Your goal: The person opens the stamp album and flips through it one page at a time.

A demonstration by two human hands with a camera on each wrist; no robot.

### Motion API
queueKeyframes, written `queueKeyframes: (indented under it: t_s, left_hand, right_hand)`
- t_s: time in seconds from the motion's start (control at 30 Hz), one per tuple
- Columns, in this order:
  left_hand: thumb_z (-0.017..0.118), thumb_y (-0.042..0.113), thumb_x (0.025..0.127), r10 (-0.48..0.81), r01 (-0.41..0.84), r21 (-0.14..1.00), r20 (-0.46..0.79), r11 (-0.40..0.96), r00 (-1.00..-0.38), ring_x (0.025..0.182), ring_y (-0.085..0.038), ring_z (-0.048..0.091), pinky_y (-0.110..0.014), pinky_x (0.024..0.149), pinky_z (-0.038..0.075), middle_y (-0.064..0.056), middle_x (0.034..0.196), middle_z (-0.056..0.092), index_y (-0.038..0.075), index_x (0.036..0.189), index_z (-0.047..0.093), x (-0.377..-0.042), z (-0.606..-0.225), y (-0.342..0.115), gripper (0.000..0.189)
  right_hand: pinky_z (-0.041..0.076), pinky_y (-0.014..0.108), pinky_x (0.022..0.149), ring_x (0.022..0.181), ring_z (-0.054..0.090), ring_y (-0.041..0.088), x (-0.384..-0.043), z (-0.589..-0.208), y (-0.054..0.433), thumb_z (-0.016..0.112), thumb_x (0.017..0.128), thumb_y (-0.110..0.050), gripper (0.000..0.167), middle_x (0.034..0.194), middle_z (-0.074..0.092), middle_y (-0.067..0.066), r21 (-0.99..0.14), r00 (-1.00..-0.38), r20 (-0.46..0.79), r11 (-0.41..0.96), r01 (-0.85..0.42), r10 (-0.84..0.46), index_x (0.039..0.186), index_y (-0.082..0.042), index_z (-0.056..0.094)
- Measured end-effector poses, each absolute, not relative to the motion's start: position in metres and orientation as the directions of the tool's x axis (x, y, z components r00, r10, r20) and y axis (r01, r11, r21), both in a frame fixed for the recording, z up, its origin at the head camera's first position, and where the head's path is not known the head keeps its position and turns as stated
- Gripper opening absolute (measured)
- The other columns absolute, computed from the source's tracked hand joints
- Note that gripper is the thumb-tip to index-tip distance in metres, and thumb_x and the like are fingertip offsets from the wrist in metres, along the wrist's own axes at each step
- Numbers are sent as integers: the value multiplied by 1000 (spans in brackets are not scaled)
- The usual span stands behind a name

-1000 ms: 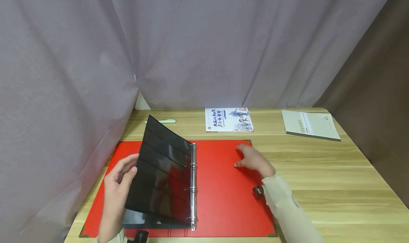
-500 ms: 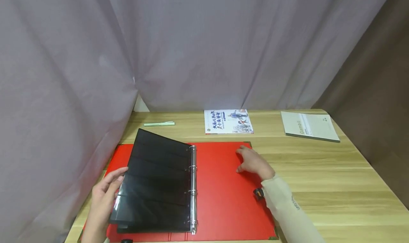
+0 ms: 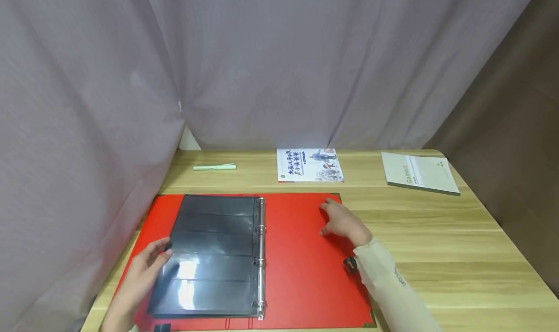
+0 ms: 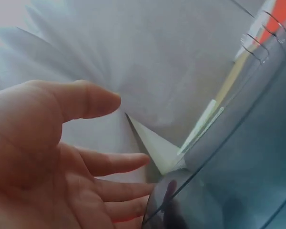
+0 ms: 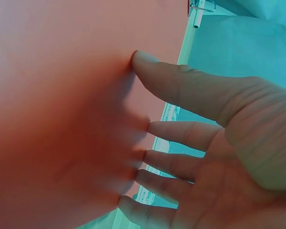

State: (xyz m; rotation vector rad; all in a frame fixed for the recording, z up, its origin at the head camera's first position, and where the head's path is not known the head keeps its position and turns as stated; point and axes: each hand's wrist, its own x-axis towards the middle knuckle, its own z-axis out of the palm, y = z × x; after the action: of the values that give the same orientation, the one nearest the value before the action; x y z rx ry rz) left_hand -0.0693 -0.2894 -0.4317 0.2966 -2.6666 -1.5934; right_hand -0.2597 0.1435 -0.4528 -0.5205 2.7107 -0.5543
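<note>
A red ring binder [image 3: 305,259] lies open on the table, its metal ring bar [image 3: 262,259] down the middle. Black pocket pages [image 3: 214,242] with glossy clear sleeves lie over its left side. My left hand [image 3: 141,273] is at the outer left edge of these pages. In the left wrist view its thumb stands apart from the fingers [image 4: 119,191], which reach to the page edge. My right hand [image 3: 345,223] rests its spread fingertips on the right inner cover. Nothing is held in it, as the right wrist view shows.
A light green pen [image 3: 214,167] lies behind the binder. Further right are a white booklet [image 3: 310,165] with printed figures and a pale notebook [image 3: 420,173]. Grey curtain [image 3: 271,65] hangs along the back and left; a brown one [image 3: 511,142] hangs at right.
The black page that my left hand held raised has come down flat to the left. My left hand moved left and down with it, and its grip has loosened. My right hand stays put.
</note>
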Motion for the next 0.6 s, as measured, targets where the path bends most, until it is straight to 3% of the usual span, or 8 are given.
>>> queueKeyframes:
  t_s: [0.1,0.17,0.27,0.37,0.6]
  left_hand:
    - [56,17,105,-185,-206,840,-128,502,-974,129,-47,51,-32,94,49,-35,144,45,-11,146,40,-71,-436,-287,53]
    - [57,16,104,-195,-208,825,-122,526,-973,127,-50,51,-46,97,49,-35,143,46,-11,145,41,-71,-438,-285,52]
    - [58,14,102,-201,-194,803,-95,563,-975,129,-52,49,-56,101,46,-36,141,49,-11,143,44,-70,-442,-282,49]
    - [58,16,103,-190,-202,794,-111,573,-975,133,-52,45,-59,105,41,-36,142,48,-10,142,45,-70,-444,-280,49]
    - [58,21,103,-207,-275,752,-186,599,-961,131,-50,48,-60,103,42,-36,141,49,-8,142,47,-73,-445,-274,50]
  right_hand:
    - [36,55,111,137,39,48,-258,-453,144,87,78,-9,73,150,39,32,-420,-880,-242,862,-284,-408,138,12,51]
    - [34,56,112,138,36,49,-257,-452,145,86,79,-9,73,152,37,33,-423,-878,-251,863,-278,-407,139,12,51]
    - [33,56,112,140,35,49,-255,-453,145,85,80,-10,73,153,36,33,-424,-877,-256,863,-276,-406,140,12,50]
    - [33,56,113,140,34,49,-254,-454,145,85,80,-10,74,153,35,33,-423,-878,-258,864,-273,-403,141,12,49]
    - [34,56,112,141,32,49,-253,-453,145,84,81,-10,74,154,34,32,-414,-878,-265,870,-270,-398,142,11,48]
